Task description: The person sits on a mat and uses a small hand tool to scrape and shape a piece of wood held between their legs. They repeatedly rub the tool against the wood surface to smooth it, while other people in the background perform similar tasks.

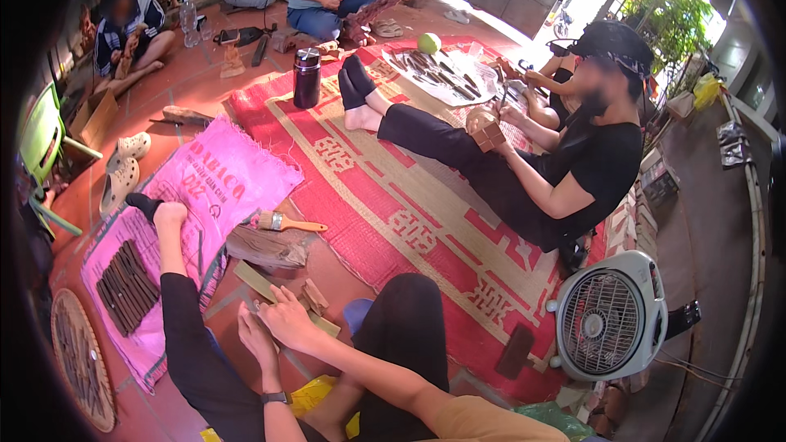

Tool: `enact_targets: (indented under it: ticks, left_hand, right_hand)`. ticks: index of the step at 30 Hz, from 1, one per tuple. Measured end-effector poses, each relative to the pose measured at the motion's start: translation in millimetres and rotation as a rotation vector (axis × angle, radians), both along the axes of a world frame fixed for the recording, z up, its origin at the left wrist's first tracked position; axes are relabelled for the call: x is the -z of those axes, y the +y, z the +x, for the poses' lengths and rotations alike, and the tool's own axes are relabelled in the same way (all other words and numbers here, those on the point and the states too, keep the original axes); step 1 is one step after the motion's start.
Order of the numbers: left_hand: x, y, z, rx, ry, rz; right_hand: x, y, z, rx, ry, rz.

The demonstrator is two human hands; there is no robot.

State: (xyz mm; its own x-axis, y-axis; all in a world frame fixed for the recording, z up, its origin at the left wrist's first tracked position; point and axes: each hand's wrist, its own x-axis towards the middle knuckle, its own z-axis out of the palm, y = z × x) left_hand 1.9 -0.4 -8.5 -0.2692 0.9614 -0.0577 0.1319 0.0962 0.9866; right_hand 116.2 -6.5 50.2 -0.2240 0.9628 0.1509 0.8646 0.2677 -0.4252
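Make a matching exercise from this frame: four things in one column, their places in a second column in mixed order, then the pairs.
Things:
1. paintbrush
2. white fan
3. dark flask
4. row of dark chisels

Places:
A. on the pink sack
B. upright at the red mat's far corner
C. on the floor at the right, beside the red mat
D. lying where the pink sack meets the red mat

Pairs: 1-D, 2-C, 3-B, 4-A

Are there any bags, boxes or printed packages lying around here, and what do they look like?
Pink woven sack: spread flat on the floor ahead of the person's left leg, red print on it.
Cardboard box: far left by a green chair, brown, open.
Clear plastic bottle: upright near the seated people at the back.
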Motion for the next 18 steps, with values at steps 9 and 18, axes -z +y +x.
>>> enact_targets:
  ticks: [9,18]
  left_hand:
    - [-5,3,2,-0.035,0.042,-0.031]
    - [2,5,2,-0.038,-0.002,-0.042]
  right_hand:
    - [43,24,-22,0.066,0.052,0.134]
    - [38,23,-11,0.051,0.062,0.047]
